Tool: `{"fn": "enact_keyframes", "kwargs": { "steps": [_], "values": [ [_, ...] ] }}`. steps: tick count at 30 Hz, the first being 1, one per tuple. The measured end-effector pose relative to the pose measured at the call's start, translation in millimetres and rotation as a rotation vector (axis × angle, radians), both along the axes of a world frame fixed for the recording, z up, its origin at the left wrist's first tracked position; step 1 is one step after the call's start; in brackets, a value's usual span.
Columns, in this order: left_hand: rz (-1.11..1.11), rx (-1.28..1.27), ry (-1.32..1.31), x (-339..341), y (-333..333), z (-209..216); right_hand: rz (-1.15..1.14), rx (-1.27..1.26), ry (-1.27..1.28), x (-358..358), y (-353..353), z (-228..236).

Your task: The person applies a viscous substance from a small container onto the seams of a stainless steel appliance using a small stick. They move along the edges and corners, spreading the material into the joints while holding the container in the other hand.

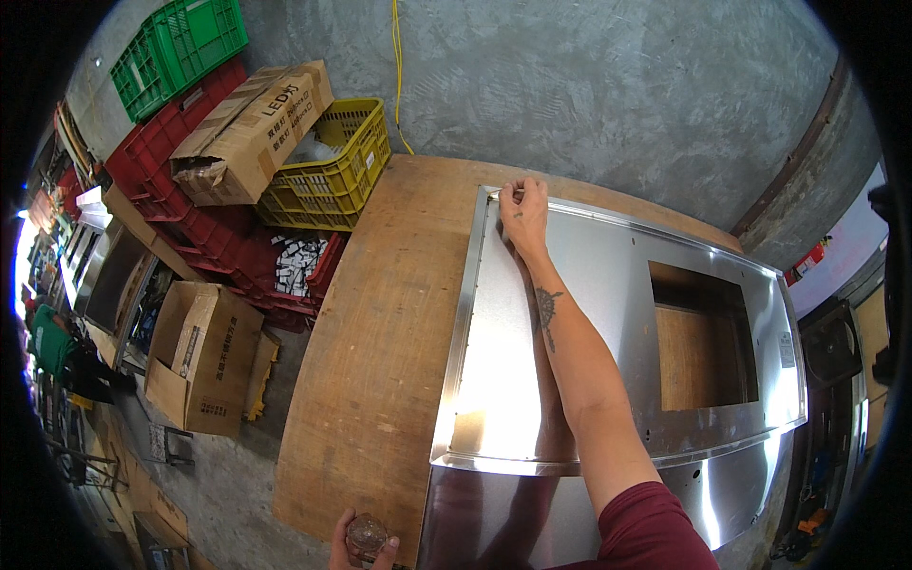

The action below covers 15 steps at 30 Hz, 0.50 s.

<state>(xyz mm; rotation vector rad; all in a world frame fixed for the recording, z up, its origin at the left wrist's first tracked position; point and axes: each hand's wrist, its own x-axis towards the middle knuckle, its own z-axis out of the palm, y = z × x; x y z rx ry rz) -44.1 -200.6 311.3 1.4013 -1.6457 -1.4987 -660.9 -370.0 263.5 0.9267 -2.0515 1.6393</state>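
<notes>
A large stainless steel panel (608,285) with a rectangular cut-out (703,332) lies on a wooden table (380,332). My right arm reaches across the panel to its far left corner. There the fingers of my right hand (523,214) pinch something small and pale at the raised rim; what it is I cannot make out. At the table's near edge my left hand (364,543) cups a small round clear container (367,534). Small holes run in a row along the panel's left rim.
Left of the table stand a yellow crate (332,171), stacked red crates (228,247), a green crate (176,47) and cardboard boxes (204,356). A yellow cable (397,66) hangs down the concrete wall behind. Dark equipment sits at the right edge.
</notes>
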Motion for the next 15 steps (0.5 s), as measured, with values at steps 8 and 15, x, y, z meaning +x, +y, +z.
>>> {"fn": "enact_keyframes", "kwargs": {
  "steps": [8,15],
  "values": [
    [-0.003,-0.014,0.010,2.5,1.0,-4.1,0.011,-0.018,0.000,1.6,-1.6,0.2],
    [0.003,0.019,0.043,3.6,1.7,-6.1,-0.004,-0.075,-0.012,1.9,-0.8,1.9]
  ]
}}
